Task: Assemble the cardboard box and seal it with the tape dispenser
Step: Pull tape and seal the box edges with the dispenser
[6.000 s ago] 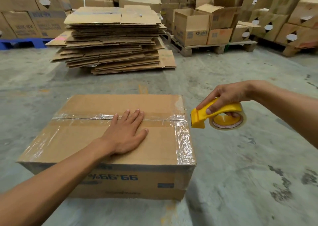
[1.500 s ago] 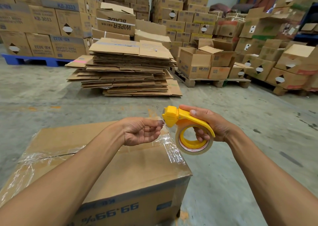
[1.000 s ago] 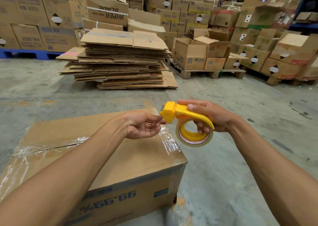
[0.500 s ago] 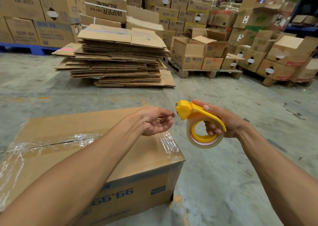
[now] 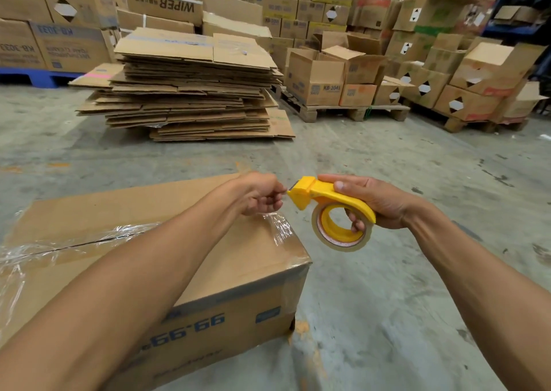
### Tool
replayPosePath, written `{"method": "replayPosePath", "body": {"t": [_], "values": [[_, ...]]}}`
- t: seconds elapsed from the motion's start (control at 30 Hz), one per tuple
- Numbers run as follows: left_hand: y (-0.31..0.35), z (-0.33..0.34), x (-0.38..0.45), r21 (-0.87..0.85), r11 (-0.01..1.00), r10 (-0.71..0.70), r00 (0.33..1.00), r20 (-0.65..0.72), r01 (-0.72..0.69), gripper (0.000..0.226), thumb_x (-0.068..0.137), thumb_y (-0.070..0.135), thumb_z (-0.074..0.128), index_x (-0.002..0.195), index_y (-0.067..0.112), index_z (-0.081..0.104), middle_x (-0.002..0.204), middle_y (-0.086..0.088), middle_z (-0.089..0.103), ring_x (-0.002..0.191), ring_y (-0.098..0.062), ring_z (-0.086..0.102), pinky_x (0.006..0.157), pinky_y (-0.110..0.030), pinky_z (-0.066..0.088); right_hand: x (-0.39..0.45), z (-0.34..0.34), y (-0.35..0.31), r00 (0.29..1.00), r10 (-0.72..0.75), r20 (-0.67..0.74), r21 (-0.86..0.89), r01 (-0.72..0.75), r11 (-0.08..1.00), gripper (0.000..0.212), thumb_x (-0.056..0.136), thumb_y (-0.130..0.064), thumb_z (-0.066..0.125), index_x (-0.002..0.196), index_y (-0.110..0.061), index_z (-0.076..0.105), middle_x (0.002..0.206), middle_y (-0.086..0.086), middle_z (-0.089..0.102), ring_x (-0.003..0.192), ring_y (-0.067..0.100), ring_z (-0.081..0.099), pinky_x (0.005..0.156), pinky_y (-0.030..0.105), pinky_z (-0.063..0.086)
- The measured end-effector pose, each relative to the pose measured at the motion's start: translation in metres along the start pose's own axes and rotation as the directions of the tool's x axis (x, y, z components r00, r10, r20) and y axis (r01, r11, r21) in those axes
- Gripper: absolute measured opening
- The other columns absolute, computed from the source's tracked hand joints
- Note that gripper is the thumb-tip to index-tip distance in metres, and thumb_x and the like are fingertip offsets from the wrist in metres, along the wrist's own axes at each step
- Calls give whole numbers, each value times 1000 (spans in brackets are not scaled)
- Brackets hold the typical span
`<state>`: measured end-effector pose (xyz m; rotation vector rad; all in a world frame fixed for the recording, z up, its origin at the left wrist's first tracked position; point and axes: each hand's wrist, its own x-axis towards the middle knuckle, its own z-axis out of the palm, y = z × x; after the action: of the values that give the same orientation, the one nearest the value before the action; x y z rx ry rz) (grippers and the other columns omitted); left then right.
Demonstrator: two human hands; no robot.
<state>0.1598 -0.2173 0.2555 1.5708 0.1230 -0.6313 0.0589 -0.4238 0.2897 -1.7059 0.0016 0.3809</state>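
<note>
A closed cardboard box (image 5: 244, 259) stands on the concrete floor at lower left, with clear tape along its top seam and wrinkled tape at its right edge. My right hand (image 5: 378, 200) grips a yellow tape dispenser (image 5: 331, 203) holding a tape roll, just right of the box's far corner. My left hand (image 5: 259, 195) hovers over that corner, fingers pinched together at the dispenser's front end. Whether it holds the tape end is too small to tell.
A tall stack of flattened cartons (image 5: 190, 86) lies on the floor ahead. Open and closed boxes sit on wooden pallets (image 5: 348, 112) at the back right. More stacked boxes (image 5: 65, 45) line the back left on a blue pallet. Bare concrete floor (image 5: 402, 286) lies to the right.
My left hand left the box top six seconds ago and rose to the dispenser's front. In the last half second the pinched fingers closed the gap to the dispenser again.
</note>
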Motion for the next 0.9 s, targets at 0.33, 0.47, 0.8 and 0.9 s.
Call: {"method": "replayPosePath", "body": {"t": [0.33,0.47,0.8,0.9], "values": [[40,-17,68,738,622,417,909,-29,-262,18,91,9,51,95,-3,63,91,-18,64,83,-33,60,63,-30,44,20,65,6,946,-71,-317,21,82,996,35,93,-22,65,128,-22,63,80,15,68,42,19,58,46,27,53],[46,-34,80,857,367,518,845,134,-362,21,97,18,46,105,6,61,102,-13,61,98,-29,54,74,-31,35,45,88,-7,916,-58,-396,106,108,988,36,92,-20,65,128,-22,62,93,20,66,39,20,58,43,25,50],[54,-89,110,744,549,403,901,164,-381,15,97,20,53,86,15,61,75,-2,58,68,-14,49,59,-24,42,71,104,-19,932,-25,-361,89,62,994,39,94,-17,63,133,-21,60,94,16,65,32,19,55,36,23,48],[52,-91,121,749,549,405,902,150,-371,16,96,18,56,82,14,63,73,-2,59,67,-14,51,60,-24,45,78,107,-19,929,-6,-371,96,45,994,39,93,-20,64,132,-23,60,110,22,65,35,21,57,37,25,49]]}}
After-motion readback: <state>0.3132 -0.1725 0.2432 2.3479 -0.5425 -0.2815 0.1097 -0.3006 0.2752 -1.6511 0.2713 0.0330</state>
